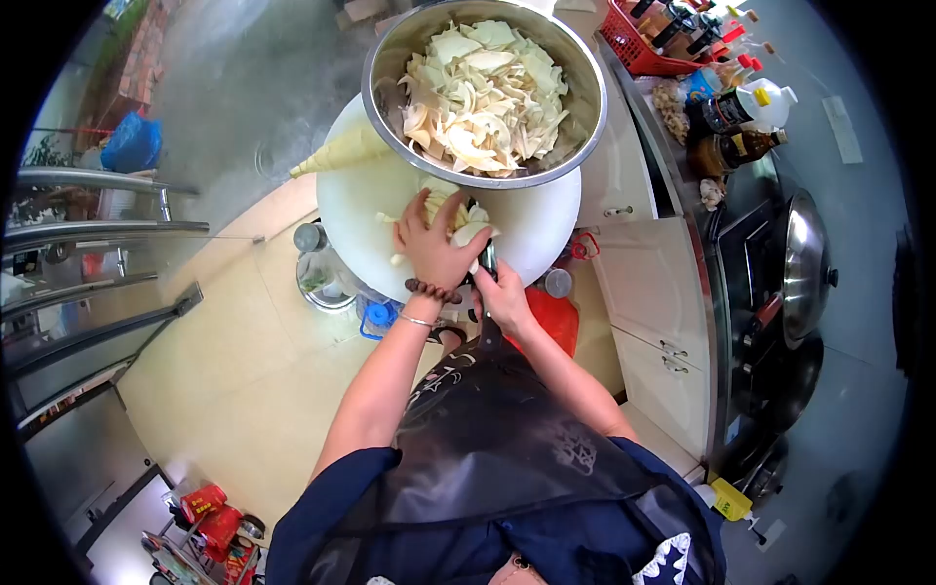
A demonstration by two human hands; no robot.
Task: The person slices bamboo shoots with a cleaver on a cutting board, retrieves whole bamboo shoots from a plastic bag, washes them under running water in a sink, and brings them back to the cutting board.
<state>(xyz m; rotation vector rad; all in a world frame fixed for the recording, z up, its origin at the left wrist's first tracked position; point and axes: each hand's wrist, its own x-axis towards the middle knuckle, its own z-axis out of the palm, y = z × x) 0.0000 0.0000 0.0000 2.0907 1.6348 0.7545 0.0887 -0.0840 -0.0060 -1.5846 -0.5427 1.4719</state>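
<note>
My left hand (434, 244) bends over a small heap of pale bamboo shoot slices (450, 211), fingers spread around them and thumb pressing on the right side. My right hand (502, 297) is closed around a knife (487, 255); its blade is mostly hidden beside the slices and my left thumb. Both hands are over the near part of a round white cutting board (541, 229). A long, pointed peeled bamboo shoot (341, 152) lies at the board's left, its tip past the rim. Beyond my hands, a large steel bowl (585, 136) holds many cut bamboo shoot pieces (487, 93).
On the right runs a counter with bottles (736, 149), a red basket (643, 49) and a stove with a lidded wok (805, 268). White cabinets (648, 283) stand below. A red container (551, 322) and a clear jug with a blue cap (378, 315) are on the floor.
</note>
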